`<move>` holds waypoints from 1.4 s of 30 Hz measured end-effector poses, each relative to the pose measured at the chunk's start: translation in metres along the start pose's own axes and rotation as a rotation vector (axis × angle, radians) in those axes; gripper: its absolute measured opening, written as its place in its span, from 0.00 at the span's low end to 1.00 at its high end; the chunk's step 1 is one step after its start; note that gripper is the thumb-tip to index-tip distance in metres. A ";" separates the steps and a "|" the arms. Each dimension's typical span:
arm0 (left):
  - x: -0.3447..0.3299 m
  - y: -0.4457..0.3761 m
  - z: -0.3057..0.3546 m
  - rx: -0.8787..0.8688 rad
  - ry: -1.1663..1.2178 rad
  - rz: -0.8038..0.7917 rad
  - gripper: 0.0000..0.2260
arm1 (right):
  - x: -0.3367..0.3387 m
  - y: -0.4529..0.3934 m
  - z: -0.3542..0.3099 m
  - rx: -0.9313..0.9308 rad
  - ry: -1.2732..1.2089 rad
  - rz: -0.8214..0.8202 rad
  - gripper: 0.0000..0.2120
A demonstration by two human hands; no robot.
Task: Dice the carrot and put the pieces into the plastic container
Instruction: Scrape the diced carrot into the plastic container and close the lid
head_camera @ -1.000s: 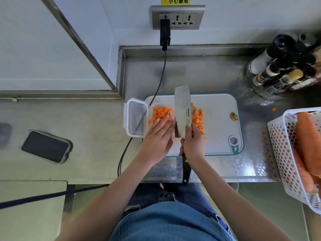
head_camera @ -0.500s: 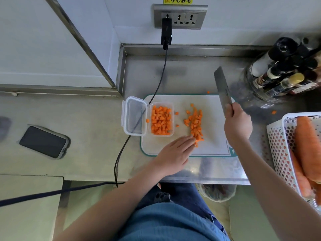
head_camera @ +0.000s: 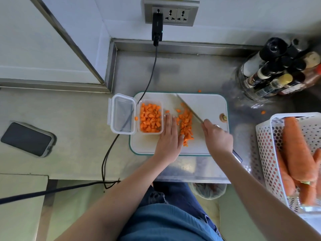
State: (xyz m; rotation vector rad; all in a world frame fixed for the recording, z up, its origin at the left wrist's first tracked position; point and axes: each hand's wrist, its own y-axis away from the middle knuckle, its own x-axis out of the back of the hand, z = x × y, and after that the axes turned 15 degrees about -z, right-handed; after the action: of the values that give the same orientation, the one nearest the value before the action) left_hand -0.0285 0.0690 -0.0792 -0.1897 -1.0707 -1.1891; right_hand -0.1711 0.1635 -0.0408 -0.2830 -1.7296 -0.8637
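Note:
A small clear plastic container (head_camera: 161, 117) holds orange carrot dice, its hinged lid (head_camera: 122, 113) lying open to the left. It stands on the left part of a white cutting board (head_camera: 212, 105). A loose pile of carrot dice (head_camera: 186, 125) lies mid-board. My left hand (head_camera: 168, 138) rests flat with straight fingers on the board, against the pile's left side. My right hand (head_camera: 217, 136) grips a cleaver (head_camera: 187, 107), whose blade lies slanted along the pile's right side.
A white perforated basket (head_camera: 265, 150) with whole carrots stands at the right. Sauce bottles (head_camera: 271, 72) crowd the back right. A phone (head_camera: 27, 138) lies at the left. A black cable (head_camera: 151, 73) runs from the wall socket past the container. Stray dice lie on the steel counter (head_camera: 83, 119).
My right hand swung the cleaver out to the right and brought it back down beside the pile. My left hand moved from beside the container to the pile's left edge.

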 end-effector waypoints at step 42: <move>0.005 -0.038 -0.018 -0.530 -0.012 0.004 0.24 | -0.063 0.078 -0.113 -0.620 -1.583 0.183 0.21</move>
State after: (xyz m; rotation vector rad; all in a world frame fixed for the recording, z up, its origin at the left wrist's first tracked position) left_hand -0.0496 0.0379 -0.1000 -0.6090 -0.7451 -1.4514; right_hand -0.0203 0.1571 -0.0545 -1.9030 -2.6519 -1.0861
